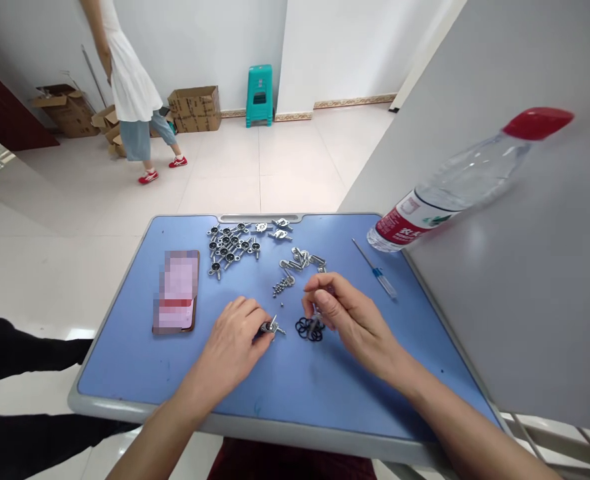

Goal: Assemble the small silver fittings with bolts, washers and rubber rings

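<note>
My left hand rests on the blue table, its thumb and fingers closed on a small silver metal fitting with thin arms. The hand covers part of that piece. My right hand hovers with curled fingers just above a little pile of black rubber rings. Something greyish and blurred shows below its fingertips; I cannot make out what it is. Beyond the hands lie small steel balls and several loose metal parts with round ends. Farther left is a cluster of metal fittings with black centres.
A phone lies at the left of the table. On the right are a small screwdriver and a water bottle near a grey panel. A person walks past cardboard boxes and a green stool.
</note>
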Demonstrator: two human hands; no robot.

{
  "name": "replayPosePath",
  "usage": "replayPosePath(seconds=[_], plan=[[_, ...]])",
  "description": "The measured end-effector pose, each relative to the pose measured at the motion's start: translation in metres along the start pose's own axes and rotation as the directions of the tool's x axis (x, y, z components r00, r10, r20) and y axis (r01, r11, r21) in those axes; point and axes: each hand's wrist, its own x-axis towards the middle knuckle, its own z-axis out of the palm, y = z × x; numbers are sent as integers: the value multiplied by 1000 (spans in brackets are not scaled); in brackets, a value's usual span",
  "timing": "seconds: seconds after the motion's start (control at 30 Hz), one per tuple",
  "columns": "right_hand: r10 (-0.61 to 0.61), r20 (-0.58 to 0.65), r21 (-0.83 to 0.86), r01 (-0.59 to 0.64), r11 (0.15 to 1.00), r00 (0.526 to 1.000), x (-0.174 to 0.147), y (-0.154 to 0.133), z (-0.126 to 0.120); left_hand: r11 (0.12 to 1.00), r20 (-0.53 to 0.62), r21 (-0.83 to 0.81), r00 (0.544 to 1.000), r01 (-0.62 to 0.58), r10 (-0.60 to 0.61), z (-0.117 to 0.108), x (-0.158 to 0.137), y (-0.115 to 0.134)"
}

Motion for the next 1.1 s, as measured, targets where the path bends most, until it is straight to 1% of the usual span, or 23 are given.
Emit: replayPosePath(seconds=[0.13,0.27,0.37,0.6,0.8,0.97,1.03,1.1], plan=[[-109,57,-35,111,993,992,-2,-1,3,1000,-9,11,1000,-13,13,3,1,-1],[-251,91,-111,260,959,964,-2,-2,7,1000,-19,-6,1000,-21,21,3,1,-1],[-321,99,-149,333,931,942,-1,0,10,1000,-15,-11,1000,-20,20,3,1,-1],[-377,112,-178,392,903,919,1,2,15,1000,-11,-15,1000,-21,21,3,2,-1],[-423,121,-238,440,866,898,2,0,15,999,-13,-20,1000,-27,27,5,1,-3],[-433,138,-277,455,846,891,2,-1,18,1000,-7,-10,1000,-19,19,4,1,-2],[-469,141,-287,490,823,872,2,-1,21,1000,-11,-6,1000,-22,22,4,1,-1],[-533,115,-301,541,786,838,3,0,24,1000,-16,-5,1000,-25,25,3,1,0]])
